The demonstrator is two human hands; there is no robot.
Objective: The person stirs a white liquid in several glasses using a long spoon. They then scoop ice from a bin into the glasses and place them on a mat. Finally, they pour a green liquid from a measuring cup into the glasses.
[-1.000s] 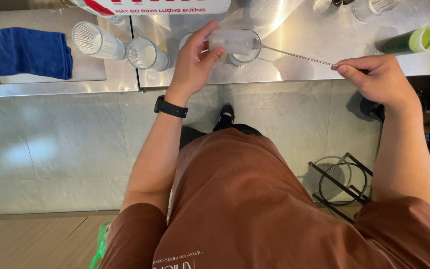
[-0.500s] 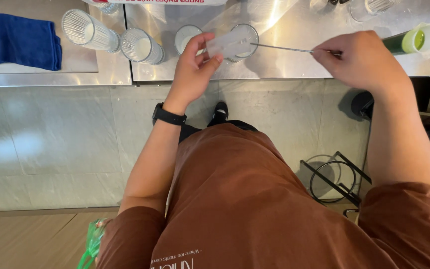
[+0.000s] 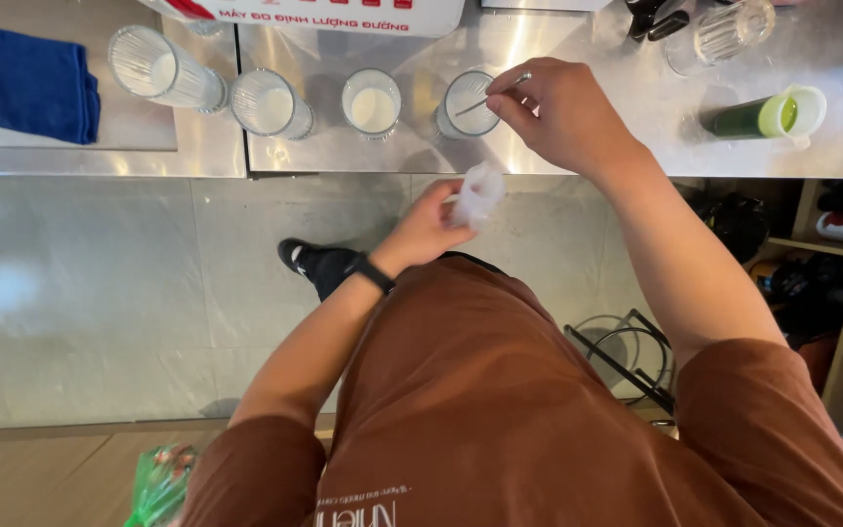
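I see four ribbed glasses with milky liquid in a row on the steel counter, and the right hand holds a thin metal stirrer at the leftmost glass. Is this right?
Not quite. In the head view the right hand holds the stirrer at the rightmost glass of the four, not the leftmost glass. The rest is right.

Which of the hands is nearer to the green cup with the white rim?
Right. The right hand is beside the green cup with the white rim; the left hand is farther away, below the counter edge.

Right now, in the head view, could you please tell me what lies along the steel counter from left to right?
Blue cloth → first ribbed glass → second ribbed glass → third ribbed glass → fourth ribbed glass, where the right hand holds a thin metal stirrer → green cup.
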